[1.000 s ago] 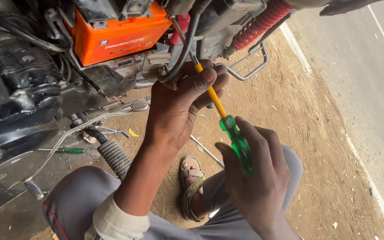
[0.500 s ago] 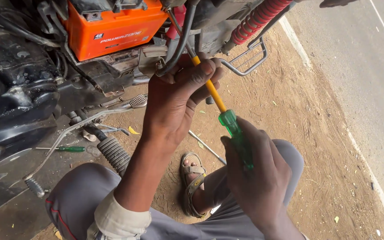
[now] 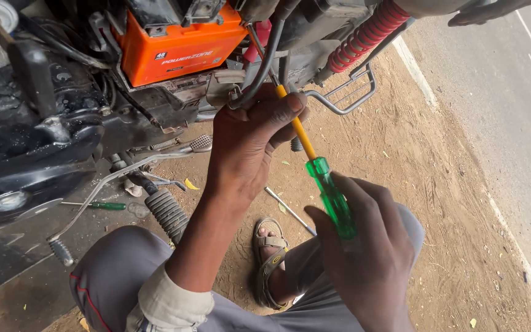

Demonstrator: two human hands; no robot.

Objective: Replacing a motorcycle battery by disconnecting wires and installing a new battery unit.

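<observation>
Black motorcycle frame [image 3: 38, 141] at far left, orange battery [image 3: 179, 46] above, left hand [image 3: 250, 144] closed around a black cable [image 3: 265, 67] and the yellow shaft, right hand [image 3: 370, 258] gripping the green-handled screwdriver [image 3: 330, 197] at near centre, small green screwdriver [image 3: 107, 205] on the ground at left

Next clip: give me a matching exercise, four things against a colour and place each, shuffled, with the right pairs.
Things:
1. battery
2. screwdriver handle
3. coil spring
4. sandal

Colour and place:
A. red, upper right on the motorcycle
B. brown, on the foot on the dirt
C. orange, upper middle in the frame
D. clear green, gripped in the right hand

Pairs: 1-C, 2-D, 3-A, 4-B
</observation>
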